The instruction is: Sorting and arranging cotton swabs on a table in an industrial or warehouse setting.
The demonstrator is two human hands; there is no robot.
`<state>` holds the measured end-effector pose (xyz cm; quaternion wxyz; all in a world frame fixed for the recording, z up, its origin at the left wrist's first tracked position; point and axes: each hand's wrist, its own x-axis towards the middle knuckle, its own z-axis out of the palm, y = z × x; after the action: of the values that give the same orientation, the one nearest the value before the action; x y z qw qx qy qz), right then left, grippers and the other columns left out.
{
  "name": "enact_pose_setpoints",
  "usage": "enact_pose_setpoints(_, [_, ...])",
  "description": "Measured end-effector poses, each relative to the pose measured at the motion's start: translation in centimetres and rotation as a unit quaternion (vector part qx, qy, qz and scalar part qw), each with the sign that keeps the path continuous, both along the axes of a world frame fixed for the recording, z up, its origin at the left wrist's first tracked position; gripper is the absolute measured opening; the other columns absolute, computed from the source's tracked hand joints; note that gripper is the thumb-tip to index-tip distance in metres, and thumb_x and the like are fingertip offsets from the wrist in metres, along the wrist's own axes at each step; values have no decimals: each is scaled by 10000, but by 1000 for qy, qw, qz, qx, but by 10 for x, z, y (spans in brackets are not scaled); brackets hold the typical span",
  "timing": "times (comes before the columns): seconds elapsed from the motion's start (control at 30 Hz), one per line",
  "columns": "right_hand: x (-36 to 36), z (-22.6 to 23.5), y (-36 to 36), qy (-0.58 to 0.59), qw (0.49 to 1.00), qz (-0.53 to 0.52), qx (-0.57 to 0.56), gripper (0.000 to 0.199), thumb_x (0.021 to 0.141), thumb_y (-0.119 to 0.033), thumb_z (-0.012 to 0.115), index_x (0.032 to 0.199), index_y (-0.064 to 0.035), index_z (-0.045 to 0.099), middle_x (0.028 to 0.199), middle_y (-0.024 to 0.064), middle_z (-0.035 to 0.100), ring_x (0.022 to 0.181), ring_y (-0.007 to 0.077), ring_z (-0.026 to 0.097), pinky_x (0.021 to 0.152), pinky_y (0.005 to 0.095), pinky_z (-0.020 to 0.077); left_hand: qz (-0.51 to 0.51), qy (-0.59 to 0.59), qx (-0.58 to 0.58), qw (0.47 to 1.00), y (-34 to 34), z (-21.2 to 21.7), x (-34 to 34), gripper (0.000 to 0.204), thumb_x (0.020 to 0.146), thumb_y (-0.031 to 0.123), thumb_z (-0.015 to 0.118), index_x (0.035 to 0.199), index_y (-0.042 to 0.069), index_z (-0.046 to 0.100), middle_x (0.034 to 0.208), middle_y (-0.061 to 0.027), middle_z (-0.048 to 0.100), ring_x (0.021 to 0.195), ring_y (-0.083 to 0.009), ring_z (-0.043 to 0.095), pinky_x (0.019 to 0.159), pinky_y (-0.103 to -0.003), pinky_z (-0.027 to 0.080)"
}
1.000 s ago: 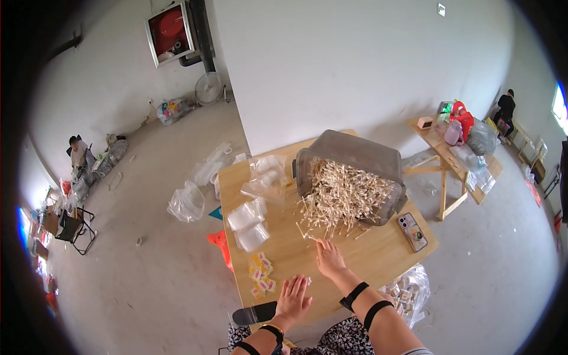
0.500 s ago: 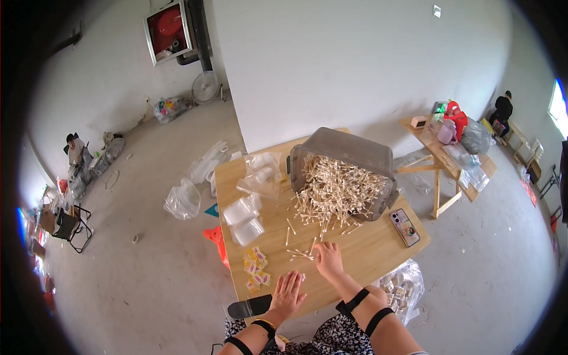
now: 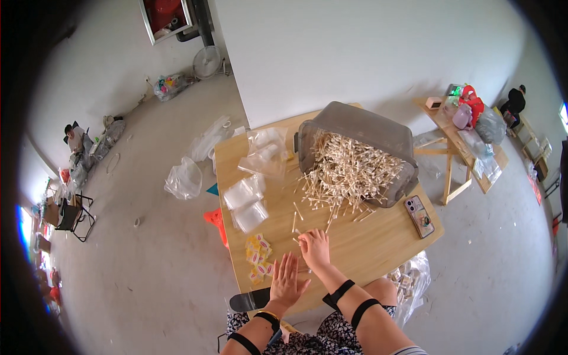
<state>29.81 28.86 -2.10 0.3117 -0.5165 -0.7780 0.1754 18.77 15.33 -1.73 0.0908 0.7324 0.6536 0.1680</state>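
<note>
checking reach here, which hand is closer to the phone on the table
Right. The right hand rests on the wooden table among loose sticks, with the phone off to its right near the table edge. The left hand lies flat farther left and nearer the person.

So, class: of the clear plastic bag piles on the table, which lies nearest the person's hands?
The lower stack of small clear bags, just above the yellow packets; the others lie farther up the table.

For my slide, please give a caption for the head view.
Right hand gathers loose wooden sticks spilled from a tipped grey bin; left hand lies flat on the wooden table.
</note>
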Motion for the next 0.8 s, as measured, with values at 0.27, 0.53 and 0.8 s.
enact_pose_setpoints(0.27, [21,17,-29,7,997,81,-4,172,867,-101,628,1034,-134,652,1023,55,629,1027,305,556,871,451,423,4,-5,26,1000,2,3,-2,909,874,469,659,1511,-61,286,1578,-269,275,1483,-404,255,1218,-554,170])
enact_pose_setpoints(0.53, [5,35,24,2,1000,17,-11,204,847,-136,664,1047,-108,637,1063,119,612,1044,327,556,921,453,443,-6,-34,37,999,1,6,-2,905,855,434,693,1530,8,267,1542,-213,351,1444,-361,331,1211,-547,205])
enact_pose_setpoints(0.8, [22,6,0,-55,993,54,-85,269,795,-184,740,1037,-121,638,1057,116,604,1026,340,555,909,452,449,-17,-108,42,993,-3,4,-8,874,807,342,772,1502,62,320,1501,-184,400,1399,-336,391,1192,-542,264])
